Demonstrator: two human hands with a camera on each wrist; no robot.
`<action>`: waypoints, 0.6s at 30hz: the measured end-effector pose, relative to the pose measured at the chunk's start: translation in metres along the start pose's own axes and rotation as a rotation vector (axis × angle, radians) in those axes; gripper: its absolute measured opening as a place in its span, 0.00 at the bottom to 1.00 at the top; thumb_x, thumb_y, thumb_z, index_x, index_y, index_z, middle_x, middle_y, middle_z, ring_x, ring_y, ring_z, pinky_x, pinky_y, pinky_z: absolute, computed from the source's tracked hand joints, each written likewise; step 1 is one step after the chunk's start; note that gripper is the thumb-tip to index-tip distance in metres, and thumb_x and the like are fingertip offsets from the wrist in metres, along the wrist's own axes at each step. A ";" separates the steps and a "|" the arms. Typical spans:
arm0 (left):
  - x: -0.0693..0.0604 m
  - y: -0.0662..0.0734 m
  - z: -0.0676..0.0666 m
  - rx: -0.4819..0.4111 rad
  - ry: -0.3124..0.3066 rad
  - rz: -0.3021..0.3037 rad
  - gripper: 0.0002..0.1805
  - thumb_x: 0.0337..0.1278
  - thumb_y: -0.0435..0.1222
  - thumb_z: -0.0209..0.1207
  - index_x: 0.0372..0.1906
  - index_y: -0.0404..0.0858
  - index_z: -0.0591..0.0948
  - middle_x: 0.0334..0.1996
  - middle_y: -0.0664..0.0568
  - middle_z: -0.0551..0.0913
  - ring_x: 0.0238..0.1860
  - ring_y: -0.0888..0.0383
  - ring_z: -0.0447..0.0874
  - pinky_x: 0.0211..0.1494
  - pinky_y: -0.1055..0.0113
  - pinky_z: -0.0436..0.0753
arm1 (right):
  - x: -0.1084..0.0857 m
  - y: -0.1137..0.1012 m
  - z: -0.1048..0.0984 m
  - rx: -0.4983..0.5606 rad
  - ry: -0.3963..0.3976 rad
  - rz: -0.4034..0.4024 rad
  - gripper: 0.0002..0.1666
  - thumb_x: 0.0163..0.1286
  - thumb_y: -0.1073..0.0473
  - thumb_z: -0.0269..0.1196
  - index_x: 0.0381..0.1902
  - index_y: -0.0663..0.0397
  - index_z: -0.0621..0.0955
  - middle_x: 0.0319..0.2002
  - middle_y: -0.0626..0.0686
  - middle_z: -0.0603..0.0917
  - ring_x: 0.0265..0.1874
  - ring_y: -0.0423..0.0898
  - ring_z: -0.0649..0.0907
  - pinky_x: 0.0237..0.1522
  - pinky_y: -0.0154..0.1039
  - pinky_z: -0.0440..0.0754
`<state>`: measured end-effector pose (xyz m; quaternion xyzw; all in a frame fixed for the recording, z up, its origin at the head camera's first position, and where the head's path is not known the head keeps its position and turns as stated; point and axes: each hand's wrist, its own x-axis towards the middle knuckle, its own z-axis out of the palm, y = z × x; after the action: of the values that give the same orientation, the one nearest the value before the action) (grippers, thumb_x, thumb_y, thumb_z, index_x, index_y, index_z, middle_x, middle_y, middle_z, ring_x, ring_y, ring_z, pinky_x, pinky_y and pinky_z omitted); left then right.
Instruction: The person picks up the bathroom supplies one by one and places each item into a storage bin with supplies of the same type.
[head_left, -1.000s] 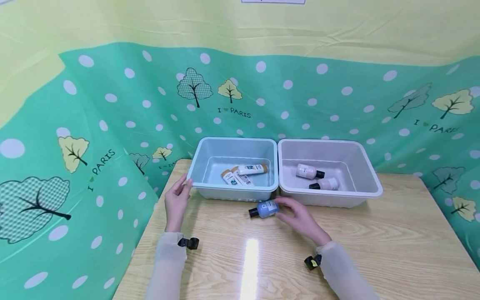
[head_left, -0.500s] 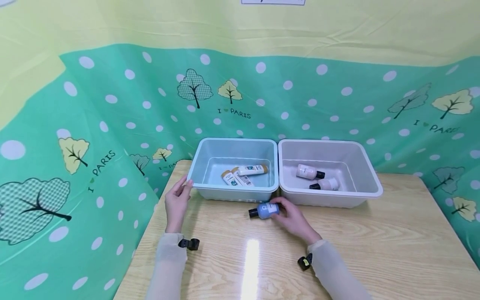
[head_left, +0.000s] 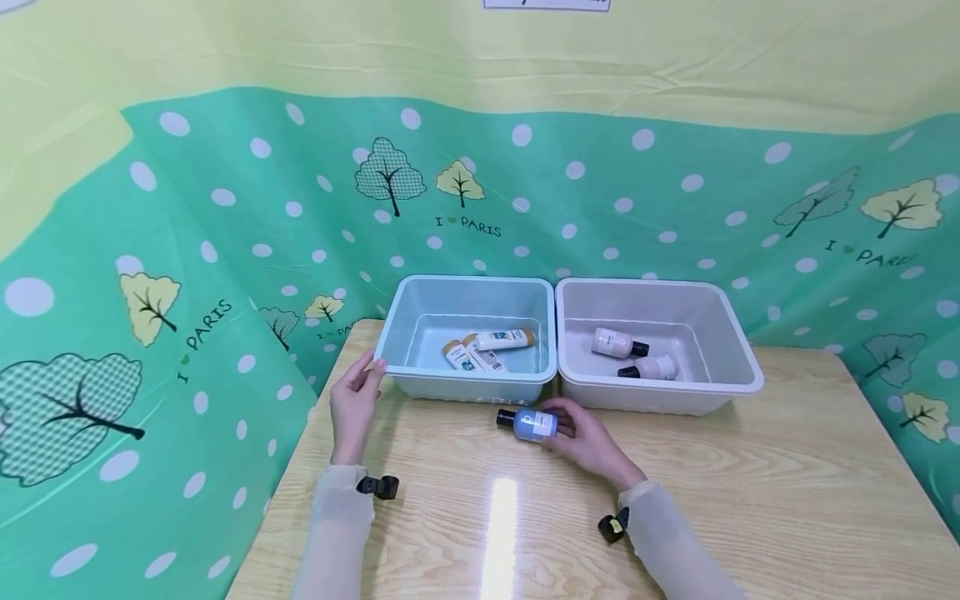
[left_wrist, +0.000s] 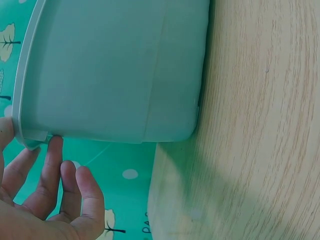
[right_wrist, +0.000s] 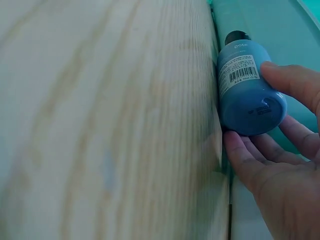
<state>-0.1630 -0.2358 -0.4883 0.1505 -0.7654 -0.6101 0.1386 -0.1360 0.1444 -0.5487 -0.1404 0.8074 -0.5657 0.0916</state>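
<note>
My left hand (head_left: 354,412) grips the front left corner of the light blue bin (head_left: 465,377), its thumb at the rim and fingertips against the outer wall in the left wrist view. A small blue bottle (head_left: 536,423) with a black cap lies on its side on the table before the bins, cap to the left. My right hand (head_left: 588,442) holds the bottle by its base end. In the right wrist view, the thumb presses the side of the bottle (right_wrist: 250,90) near a barcode label, with fingers around the base.
Several white tubes (head_left: 504,338) with gold-brown caps lie in the blue bin. A grey-white bin (head_left: 667,400) beside it holds two pink bottles (head_left: 613,342) with black caps. A patterned green curtain (head_left: 600,200) hangs behind the wooden table (head_left: 712,483).
My right hand has closed in on the blue bottle from the right, and the bottle has turned slightly, with its label more toward the front. The left hand stays put.
</note>
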 end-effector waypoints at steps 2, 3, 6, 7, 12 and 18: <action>0.000 0.000 0.000 0.002 0.002 0.001 0.32 0.61 0.59 0.62 0.66 0.50 0.79 0.57 0.50 0.83 0.52 0.56 0.82 0.43 0.72 0.82 | 0.000 0.000 0.000 0.011 -0.001 0.005 0.36 0.60 0.69 0.72 0.65 0.60 0.73 0.58 0.62 0.78 0.54 0.58 0.81 0.55 0.47 0.80; 0.001 0.000 0.000 0.003 0.002 0.002 0.32 0.61 0.59 0.62 0.66 0.49 0.79 0.57 0.50 0.83 0.52 0.56 0.82 0.44 0.72 0.82 | -0.001 0.000 -0.001 0.017 0.000 0.005 0.36 0.60 0.68 0.72 0.65 0.62 0.72 0.57 0.63 0.78 0.53 0.58 0.81 0.55 0.47 0.81; 0.001 -0.001 0.000 0.001 0.000 0.002 0.33 0.62 0.59 0.62 0.67 0.48 0.79 0.57 0.50 0.83 0.52 0.56 0.82 0.45 0.70 0.83 | -0.002 0.001 -0.003 0.040 0.005 0.030 0.39 0.59 0.65 0.74 0.66 0.65 0.72 0.56 0.62 0.79 0.51 0.55 0.82 0.53 0.44 0.81; 0.001 -0.001 0.000 0.001 0.000 0.002 0.33 0.62 0.59 0.62 0.67 0.48 0.79 0.57 0.50 0.82 0.52 0.56 0.82 0.46 0.69 0.83 | -0.003 0.002 -0.003 0.046 0.007 0.040 0.40 0.58 0.64 0.75 0.66 0.65 0.72 0.56 0.62 0.80 0.51 0.55 0.82 0.52 0.43 0.81; 0.001 -0.001 0.001 0.002 0.000 0.003 0.32 0.62 0.59 0.62 0.67 0.49 0.79 0.58 0.51 0.82 0.53 0.57 0.82 0.48 0.65 0.84 | -0.007 0.003 -0.005 0.055 -0.002 0.077 0.37 0.60 0.59 0.75 0.63 0.68 0.75 0.54 0.61 0.81 0.49 0.52 0.82 0.51 0.39 0.82; 0.001 -0.001 0.001 0.004 -0.002 0.000 0.33 0.61 0.60 0.62 0.67 0.49 0.78 0.59 0.52 0.81 0.53 0.57 0.81 0.45 0.71 0.82 | -0.015 0.004 -0.004 0.073 -0.014 0.087 0.34 0.61 0.59 0.75 0.61 0.68 0.76 0.52 0.60 0.82 0.47 0.52 0.83 0.49 0.38 0.82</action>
<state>-0.1638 -0.2359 -0.4898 0.1504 -0.7668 -0.6086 0.1375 -0.1232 0.1548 -0.5513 -0.1057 0.7910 -0.5892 0.1268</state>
